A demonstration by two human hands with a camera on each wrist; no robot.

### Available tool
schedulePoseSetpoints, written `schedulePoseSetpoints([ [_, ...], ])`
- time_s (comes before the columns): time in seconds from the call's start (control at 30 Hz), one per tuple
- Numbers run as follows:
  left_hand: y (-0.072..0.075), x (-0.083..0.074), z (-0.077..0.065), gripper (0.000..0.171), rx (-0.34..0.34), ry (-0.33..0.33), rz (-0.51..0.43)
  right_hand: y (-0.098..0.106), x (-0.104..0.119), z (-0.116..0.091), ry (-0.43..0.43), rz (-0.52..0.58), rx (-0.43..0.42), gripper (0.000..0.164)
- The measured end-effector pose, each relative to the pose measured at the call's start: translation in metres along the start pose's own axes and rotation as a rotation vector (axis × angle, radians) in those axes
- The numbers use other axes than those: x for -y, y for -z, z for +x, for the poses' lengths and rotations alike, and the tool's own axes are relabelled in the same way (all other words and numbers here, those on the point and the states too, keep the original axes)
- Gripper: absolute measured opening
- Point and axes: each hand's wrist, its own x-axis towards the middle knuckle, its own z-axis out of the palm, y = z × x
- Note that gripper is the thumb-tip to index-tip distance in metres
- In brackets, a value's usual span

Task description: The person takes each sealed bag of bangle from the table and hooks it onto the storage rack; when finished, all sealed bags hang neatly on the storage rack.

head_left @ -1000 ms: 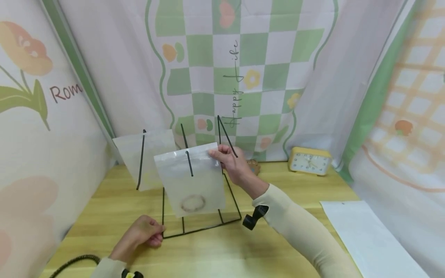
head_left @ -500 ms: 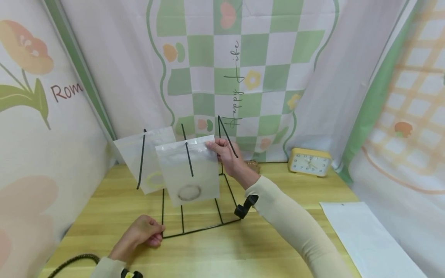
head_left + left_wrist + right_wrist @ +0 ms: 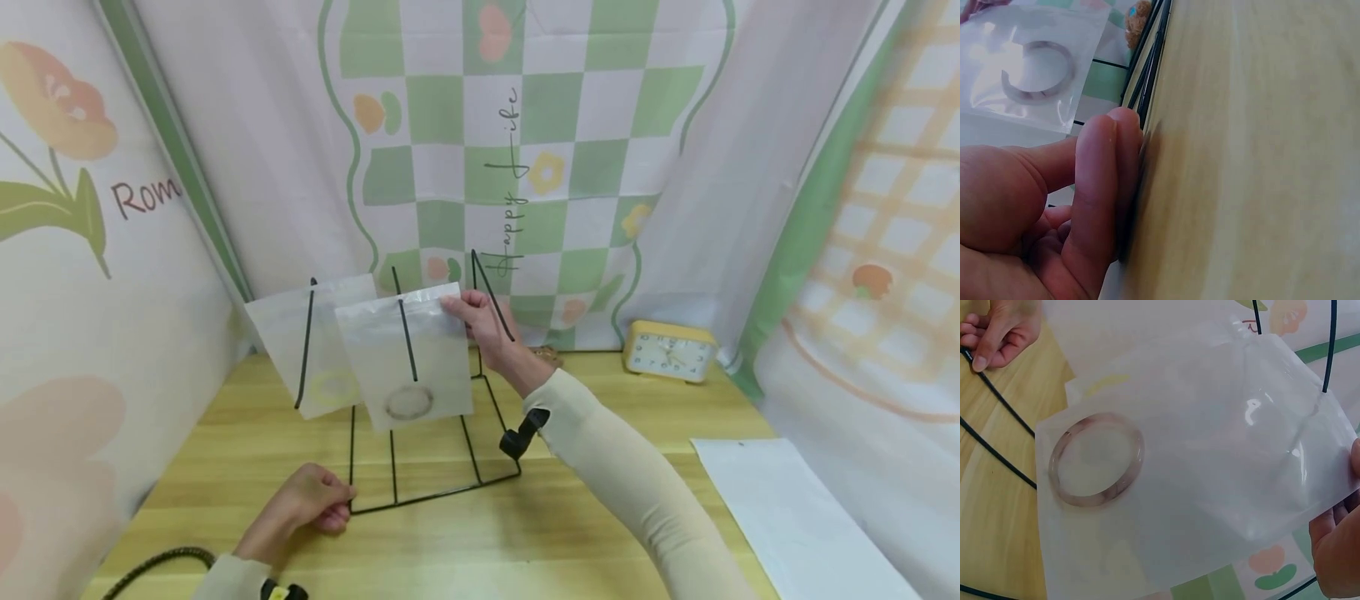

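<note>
A black wire display rack (image 3: pixel 435 495) stands on the wooden table, its prongs pointing toward me. My left hand (image 3: pixel 311 500) pinches the front left corner of its base between thumb and fingers. My right hand (image 3: pixel 491 333) holds the top right corner of a clear plastic bag (image 3: pixel 442 375), thumb in front. The middle prong passes through the top of this bag. Inside it lies a brownish, marbled bangle (image 3: pixel 1137 456), low in the bag. A second plastic bag (image 3: pixel 277 333) with a pale yellow ring in it hangs on the left prong. The right prong bears nothing.
A yellow clock (image 3: pixel 669 350) stands at the back right. A white sheet (image 3: pixel 795 508) lies at the right edge. A braided cable (image 3: pixel 161 562) is at front left. Behind the rack sits a small brown fuzzy figure (image 3: pixel 1138 24), partly hidden by my right arm in the head view.
My right hand has moved the bag with the bangle upward and slightly left, farther back along the middle prong. My left hand stays at the rack's corner.
</note>
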Motion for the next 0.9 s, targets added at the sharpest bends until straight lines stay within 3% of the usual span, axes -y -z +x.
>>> schedulePoseSetpoints([
  [0.47,0.002,0.002,0.000,0.016,0.010,-0.022,-0.001,-0.006,0.000,0.015,0.034,-0.010,0.010,0.023],
  [0.9,0.002,0.002,0.000,0.019,0.029,-0.039,-0.007,-0.006,0.001,0.028,0.070,-0.108,0.013,0.027],
])
